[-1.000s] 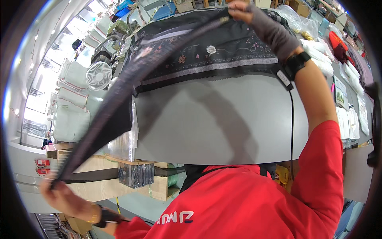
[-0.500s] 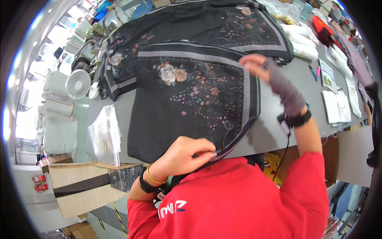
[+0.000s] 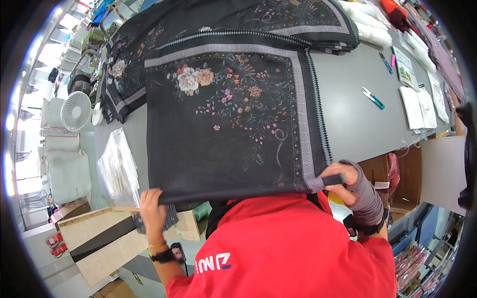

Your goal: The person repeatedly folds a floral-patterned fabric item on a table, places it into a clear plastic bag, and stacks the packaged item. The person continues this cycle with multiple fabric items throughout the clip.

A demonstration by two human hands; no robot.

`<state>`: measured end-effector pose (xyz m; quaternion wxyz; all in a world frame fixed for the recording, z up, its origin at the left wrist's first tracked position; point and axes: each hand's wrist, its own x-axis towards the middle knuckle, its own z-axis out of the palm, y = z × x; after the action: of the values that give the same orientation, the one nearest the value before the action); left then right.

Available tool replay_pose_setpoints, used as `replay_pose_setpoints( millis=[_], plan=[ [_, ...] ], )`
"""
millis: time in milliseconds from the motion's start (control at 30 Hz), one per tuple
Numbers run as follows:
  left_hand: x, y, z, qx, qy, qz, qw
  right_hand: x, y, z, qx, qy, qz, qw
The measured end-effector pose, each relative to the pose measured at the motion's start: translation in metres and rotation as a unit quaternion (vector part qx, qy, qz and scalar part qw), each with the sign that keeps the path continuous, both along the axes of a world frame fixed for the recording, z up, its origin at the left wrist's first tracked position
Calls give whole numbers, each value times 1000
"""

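A black floral scarf (image 3: 223, 139), folded into a rough square with a grey patterned border and a zigzag-stitched edge, lies on the grey table. At its near left corner my left hand (image 3: 152, 204) grips the edge with curled fingers. My right hand (image 3: 344, 180), in a grey fingerless sleeve, pinches the near right corner, where the border bunches between the fingers. Between both hands the near edge runs fairly straight along the table front. Behind it lies a larger pile of matching black floral scarves (image 3: 198, 17).
Right of the scarf are teal-handled thread snips (image 3: 373, 98), a pen (image 3: 385, 63), a pink marker (image 3: 392, 60) and white packets (image 3: 418, 108). Clear plastic bags (image 3: 118, 166) lie to the left, near a white fan (image 3: 76, 111). An open cardboard box (image 3: 405, 174) stands below the right table edge.
My right hand has come from the far right border down to the near right corner. My left hand has moved left to the other corner. The scarf is flatter, and the snips now show.
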<state>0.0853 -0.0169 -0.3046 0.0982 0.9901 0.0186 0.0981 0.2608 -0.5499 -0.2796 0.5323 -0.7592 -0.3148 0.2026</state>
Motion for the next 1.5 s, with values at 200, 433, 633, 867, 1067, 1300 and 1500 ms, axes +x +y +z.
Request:
replay_pose_setpoints(
  millis=[200,433,633,867,1067,1300,1500],
  plan=[
    [-66,24,52,-153,-47,37,986,-30,-24,-17,58,93,-207,972],
    [64,106,-12,-615,-69,206,758,68,3,-55,42,63,-252,965],
    [141,115,-65,-559,67,209,800,119,58,-67,-16,139,-287,948],
    [18,47,-27,-197,96,10,976,23,1,-51,-212,-46,-153,964],
    [8,61,-11,-73,45,0,996,42,2,-30,-302,-243,-124,913],
    [160,156,-44,-286,21,172,942,200,62,-52,-124,-162,-261,944],
    [218,95,-44,28,-51,136,989,241,117,-78,-382,-438,-274,766]
  ],
)
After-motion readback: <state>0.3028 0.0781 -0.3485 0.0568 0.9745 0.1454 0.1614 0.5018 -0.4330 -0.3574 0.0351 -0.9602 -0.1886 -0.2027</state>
